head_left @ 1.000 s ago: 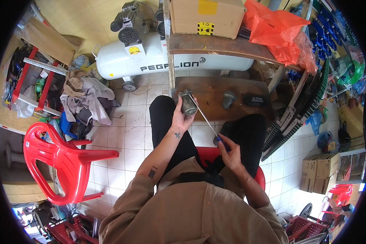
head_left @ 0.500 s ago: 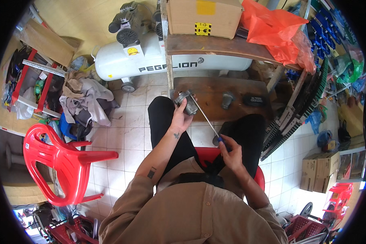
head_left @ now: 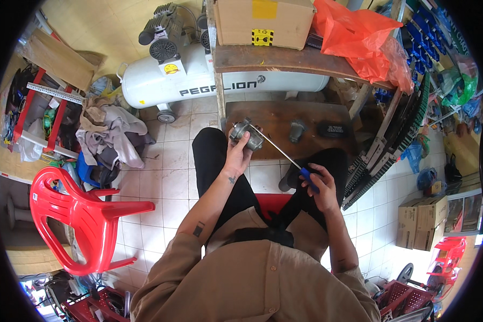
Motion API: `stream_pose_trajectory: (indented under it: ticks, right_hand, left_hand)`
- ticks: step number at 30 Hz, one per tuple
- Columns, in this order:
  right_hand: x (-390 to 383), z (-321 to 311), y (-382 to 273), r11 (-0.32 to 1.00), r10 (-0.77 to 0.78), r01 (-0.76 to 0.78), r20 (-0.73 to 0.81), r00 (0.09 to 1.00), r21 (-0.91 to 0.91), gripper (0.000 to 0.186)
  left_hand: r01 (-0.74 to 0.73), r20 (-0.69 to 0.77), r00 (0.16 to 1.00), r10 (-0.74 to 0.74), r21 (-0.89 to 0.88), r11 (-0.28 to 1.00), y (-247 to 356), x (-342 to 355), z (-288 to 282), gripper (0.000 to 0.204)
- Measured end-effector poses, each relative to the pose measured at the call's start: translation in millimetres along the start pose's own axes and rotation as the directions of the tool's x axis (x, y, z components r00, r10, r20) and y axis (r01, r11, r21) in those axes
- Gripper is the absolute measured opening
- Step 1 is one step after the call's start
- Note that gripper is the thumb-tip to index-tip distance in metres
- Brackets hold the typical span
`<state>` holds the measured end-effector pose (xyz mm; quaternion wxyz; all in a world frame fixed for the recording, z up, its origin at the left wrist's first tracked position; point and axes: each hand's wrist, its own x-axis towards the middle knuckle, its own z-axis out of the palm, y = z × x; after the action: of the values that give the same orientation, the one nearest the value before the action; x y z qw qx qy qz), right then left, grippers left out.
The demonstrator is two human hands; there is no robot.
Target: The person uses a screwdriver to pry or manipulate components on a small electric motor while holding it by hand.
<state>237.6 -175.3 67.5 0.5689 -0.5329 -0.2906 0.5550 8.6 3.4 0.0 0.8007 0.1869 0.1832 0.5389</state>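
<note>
Person seated on a red seat (head_left: 271, 203), tan shirt and black trousers, seen from above.

Right hand (head_left: 321, 188): fingers closed around the blue handle of a screwdriver (head_left: 284, 155). The thin steel shaft runs up and to the left from the hand, its tip meeting the metal part.

Left hand (head_left: 238, 155): raised over the left knee, fingers wrapped around a small grey metal part (head_left: 244, 134), roughly cylindrical, held above the tiled floor (head_left: 166, 177) just in front of the low board.

Low brown board (head_left: 284, 123), beyond the knees under the table: carries a small grey metal piece (head_left: 297, 130) and a flat black object (head_left: 333, 130), both well apart from the hands.

Red plastic chair (head_left: 80, 214), to the person's left, standing on the floor.

Heap of cloth (head_left: 110, 137), beyond the chair, beside a red rack (head_left: 29, 107).

White air compressor (head_left: 209, 80), lying on the floor behind the board, partly under the table.

Wooden table (head_left: 284, 56), above the board: bears a cardboard box (head_left: 263, 21) and an orange plastic bag (head_left: 359, 37).

Two cardboard boxes (head_left: 421, 220), far right on the floor.
</note>
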Motion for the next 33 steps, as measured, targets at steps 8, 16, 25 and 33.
stream_pose_trajectory:
  ticks: [8, 16, 25, 33]
  right_hand:
    - [-4, -12, 3, 0.936, 0.287, -0.283, -0.012, 0.958, -0.209, 0.045]
    - [-4, -17, -7, 0.942, 0.324, -0.316, 0.065, 0.944, -0.11, 0.045]
    - [-1, -16, -8, 0.95, 0.302, -0.297, 0.039, 0.953, -0.102, 0.044]
    - [-2, -22, -18, 0.946, 0.318, -0.315, 0.041, 0.947, -0.076, 0.047]
  left_hand:
    - [0.003, -0.072, 0.997, 0.006, 0.112, 0.994, -2, 1, -6, 0.045]
    - [0.046, -0.174, 0.984, -0.03, 0.09, 0.995, -1, 3, -6, 0.029]
    - [0.023, -0.21, 0.978, 0.006, 0.138, 0.99, 0, 1, -1, 0.028]
    - [0.025, -0.184, 0.983, 0.002, 0.143, 0.989, 2, 0, 0, 0.025]
